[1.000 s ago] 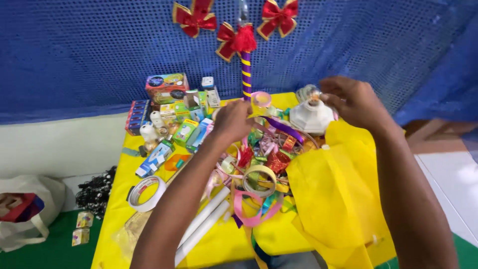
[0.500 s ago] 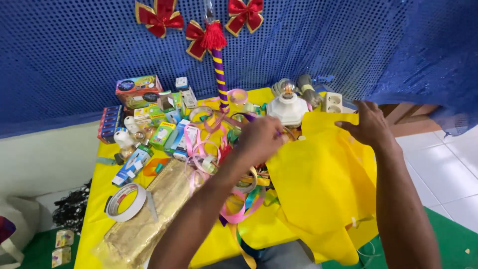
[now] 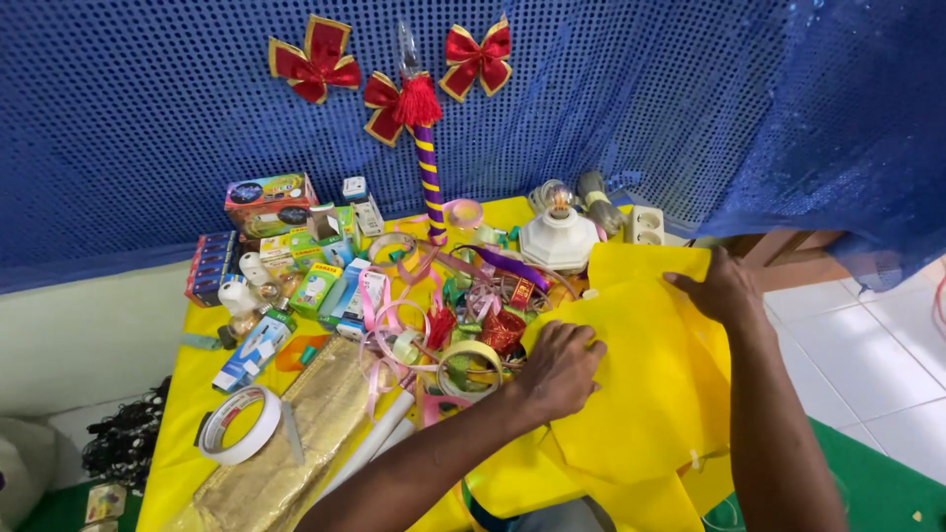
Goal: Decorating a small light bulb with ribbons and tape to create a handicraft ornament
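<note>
The yellow fabric sheet (image 3: pixel 641 394) lies only partly spread over the right of the cluttered surface (image 3: pixel 187 433), still rumpled. My right hand (image 3: pixel 724 288) pinches its far edge; my left hand (image 3: pixel 560 366) grips its near edge beside the tape roll (image 3: pixel 470 366).

Blue sequined backdrop (image 3: pixel 148 108), white-tiled floor (image 3: pixel 867 374)

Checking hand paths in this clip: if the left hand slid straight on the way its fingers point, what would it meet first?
The left hand rests on the yellow sheet, fingers pointing up and right along it. Going on, it would likely meet the white lamp base first, though depth is unclear.
</note>
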